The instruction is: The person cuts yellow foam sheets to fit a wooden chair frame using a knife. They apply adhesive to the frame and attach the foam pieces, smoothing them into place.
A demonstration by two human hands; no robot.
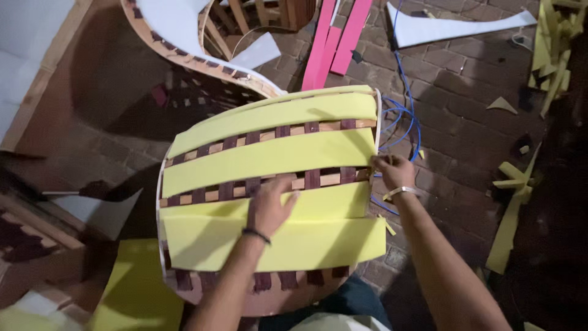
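A curved wooden seat frame (202, 288) with dark webbing straps lies in front of me, covered by several yellow foam strips (275, 156). My left hand (267, 205) presses flat on a lower yellow strip, fingers spread; a dark band circles the wrist. My right hand (394, 171) pinches the right end of a yellow strip at the frame's edge; a metal bracelet sits on that wrist.
A second curved frame (202, 58) with white foam stands behind. Pink strips (334, 43) and a white foam offcut (453, 27) lie on the brick floor. A blue hose (404, 122) runs beside the frame. Yellow foam scraps (514, 202) pile at the right. A wooden board (37, 92) lies at the left.
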